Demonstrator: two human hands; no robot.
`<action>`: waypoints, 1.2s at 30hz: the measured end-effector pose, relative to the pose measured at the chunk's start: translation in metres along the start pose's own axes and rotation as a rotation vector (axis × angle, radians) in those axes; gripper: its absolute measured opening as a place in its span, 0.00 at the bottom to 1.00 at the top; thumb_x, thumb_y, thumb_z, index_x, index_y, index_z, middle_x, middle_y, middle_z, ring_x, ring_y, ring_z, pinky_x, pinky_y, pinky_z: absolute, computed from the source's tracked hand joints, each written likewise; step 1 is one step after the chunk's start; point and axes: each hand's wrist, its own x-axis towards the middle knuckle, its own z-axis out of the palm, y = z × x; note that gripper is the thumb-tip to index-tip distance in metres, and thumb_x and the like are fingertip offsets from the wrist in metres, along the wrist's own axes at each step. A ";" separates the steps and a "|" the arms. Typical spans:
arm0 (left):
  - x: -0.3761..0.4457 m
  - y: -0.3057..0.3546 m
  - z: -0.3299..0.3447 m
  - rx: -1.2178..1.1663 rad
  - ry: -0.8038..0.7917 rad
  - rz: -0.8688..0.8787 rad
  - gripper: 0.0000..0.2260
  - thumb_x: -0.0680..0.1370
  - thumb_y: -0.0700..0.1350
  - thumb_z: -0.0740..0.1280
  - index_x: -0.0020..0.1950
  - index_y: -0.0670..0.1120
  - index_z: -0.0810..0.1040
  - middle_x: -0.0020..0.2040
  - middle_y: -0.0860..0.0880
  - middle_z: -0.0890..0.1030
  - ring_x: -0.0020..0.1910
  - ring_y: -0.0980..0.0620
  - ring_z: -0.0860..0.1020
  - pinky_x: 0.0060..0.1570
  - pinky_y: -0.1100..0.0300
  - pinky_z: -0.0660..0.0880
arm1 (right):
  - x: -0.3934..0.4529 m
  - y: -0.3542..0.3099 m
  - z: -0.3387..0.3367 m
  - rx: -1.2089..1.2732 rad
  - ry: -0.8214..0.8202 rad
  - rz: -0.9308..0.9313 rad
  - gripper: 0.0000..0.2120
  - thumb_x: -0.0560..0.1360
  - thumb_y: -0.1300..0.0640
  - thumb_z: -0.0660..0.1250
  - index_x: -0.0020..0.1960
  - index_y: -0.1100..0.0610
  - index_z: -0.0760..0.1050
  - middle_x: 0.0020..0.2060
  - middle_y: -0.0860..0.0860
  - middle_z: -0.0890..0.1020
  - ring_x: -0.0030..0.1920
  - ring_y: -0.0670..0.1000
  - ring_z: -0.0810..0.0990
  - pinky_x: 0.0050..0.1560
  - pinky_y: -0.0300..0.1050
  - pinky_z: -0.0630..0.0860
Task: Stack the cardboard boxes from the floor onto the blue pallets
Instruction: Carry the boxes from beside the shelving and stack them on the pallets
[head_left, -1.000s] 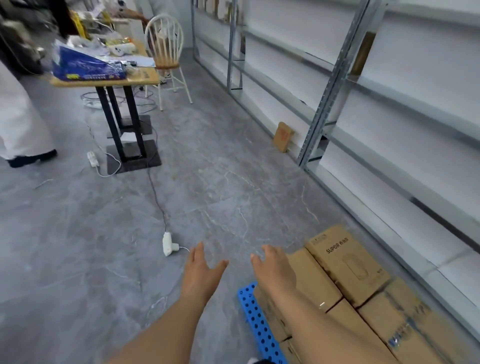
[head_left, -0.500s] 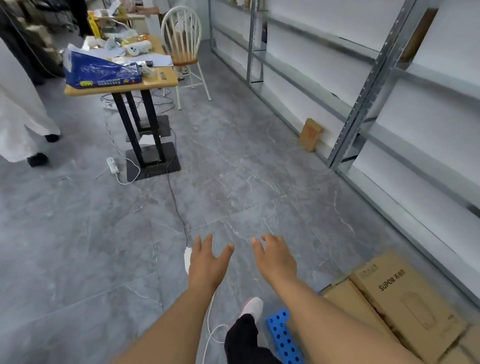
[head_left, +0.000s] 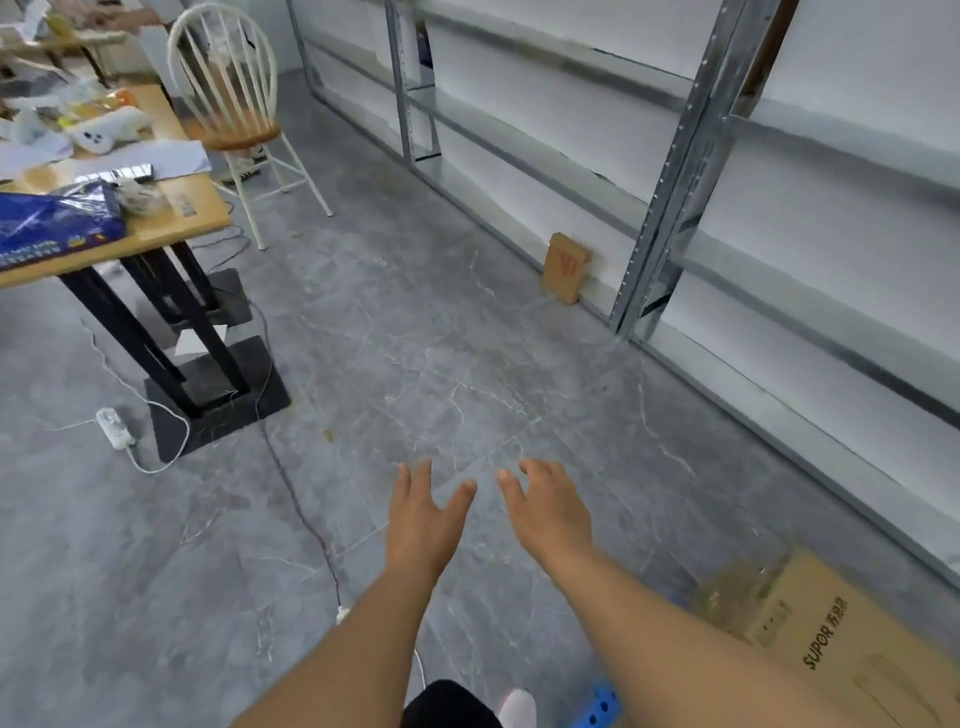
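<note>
Both my arms reach forward over the grey floor. My left hand (head_left: 423, 514) is open with spread fingers and holds nothing. My right hand (head_left: 548, 506) is open too, fingers slightly bent, empty. A brown cardboard box (head_left: 826, 634) printed SUPOR lies at the lower right, behind my right forearm. A corner of the blue pallet (head_left: 597, 709) with round holes shows at the bottom edge under my right arm. A small flat cardboard box (head_left: 565, 267) leans against the base of the metal shelving.
Grey metal shelving (head_left: 691, 171) runs along the right wall. A wooden table (head_left: 171, 218) on black legs with clutter stands at left, a white chair (head_left: 234, 104) behind it. A power strip (head_left: 114, 428) and cables lie on the floor. My foot (head_left: 517, 709) is at the bottom.
The view has swung left and forward, away from the stacked boxes and pallet, which slid to the lower right corner. Both hands stay open and empty. The table and chair appear closer.
</note>
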 end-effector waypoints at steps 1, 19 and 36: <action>0.009 0.003 0.000 -0.003 -0.011 -0.001 0.33 0.76 0.59 0.63 0.76 0.48 0.55 0.78 0.48 0.49 0.76 0.51 0.48 0.72 0.54 0.52 | 0.008 -0.002 0.000 0.000 -0.002 0.005 0.24 0.79 0.41 0.52 0.68 0.53 0.67 0.66 0.52 0.69 0.63 0.53 0.71 0.61 0.48 0.69; 0.300 0.102 -0.041 0.032 -0.108 0.031 0.34 0.76 0.58 0.63 0.77 0.48 0.53 0.77 0.48 0.54 0.76 0.49 0.53 0.73 0.52 0.53 | 0.288 -0.116 -0.031 0.048 0.039 0.079 0.24 0.79 0.41 0.53 0.69 0.54 0.65 0.66 0.51 0.69 0.63 0.52 0.71 0.60 0.48 0.69; 0.565 0.254 0.026 0.096 -0.191 0.150 0.35 0.77 0.59 0.62 0.77 0.50 0.48 0.77 0.48 0.54 0.76 0.48 0.53 0.72 0.52 0.54 | 0.567 -0.119 -0.099 0.158 0.175 0.249 0.24 0.79 0.43 0.54 0.70 0.54 0.64 0.67 0.55 0.70 0.66 0.55 0.69 0.61 0.51 0.67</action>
